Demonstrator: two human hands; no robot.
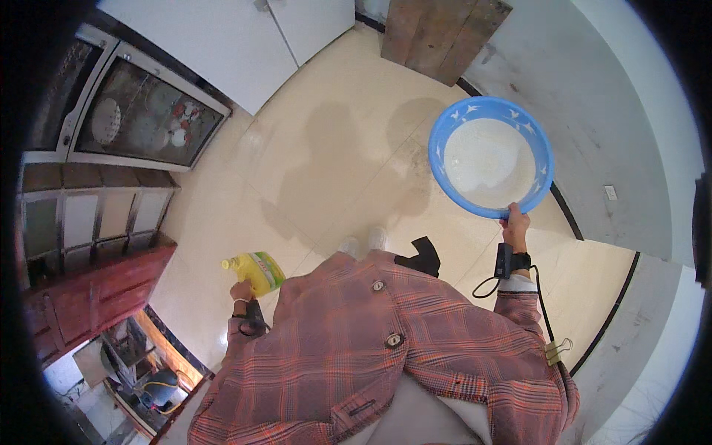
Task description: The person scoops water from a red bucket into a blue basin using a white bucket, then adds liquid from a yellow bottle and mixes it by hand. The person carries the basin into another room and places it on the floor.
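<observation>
My left hand (241, 290) grips a yellow plastic jug (260, 272) with a green and white label. The jug hangs tilted at my left side, its yellow cap pointing away to the left. My right hand (516, 223) holds the near rim of a round blue plastic basin (435, 147) with white bird-like marks on its inner wall. The basin is held out to the right, and whitish contents (486, 158) fill its bottom; whether they are liquid or something else I cannot tell.
Tiled floor (311, 183) lies before my feet. Glass-fronted cabinets (147, 111) stand at left, white cabinet doors (233, 44) ahead, a red wooden door (105, 289) nearer. A brown wooden board (439, 39) leans by the grey wall (584, 139), which has an outlet (611, 192).
</observation>
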